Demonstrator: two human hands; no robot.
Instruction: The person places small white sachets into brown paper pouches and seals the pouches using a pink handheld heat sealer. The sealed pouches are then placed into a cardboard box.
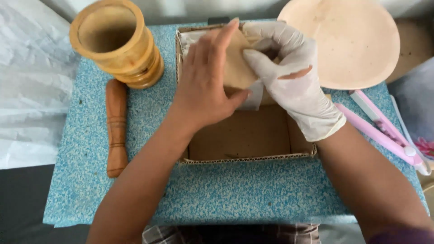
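My bare left hand (205,79) lies flat on a tan paper packet (238,68) held over the far end of a shallow cardboard box (244,135). My right hand (291,74), in a white glove torn at the back, pinches the same packet from the right side. Both hands grip the packet together above the box. White paper (192,37) shows in the box's far left corner. The near half of the box shows bare brown cardboard.
A wooden mortar (115,43) stands at the far left on the blue speckled table (226,190), with a wooden pestle (116,129) lying beside it. A pale round plate (348,40) sits far right. A pink sealing tool (384,131) lies at the right edge.
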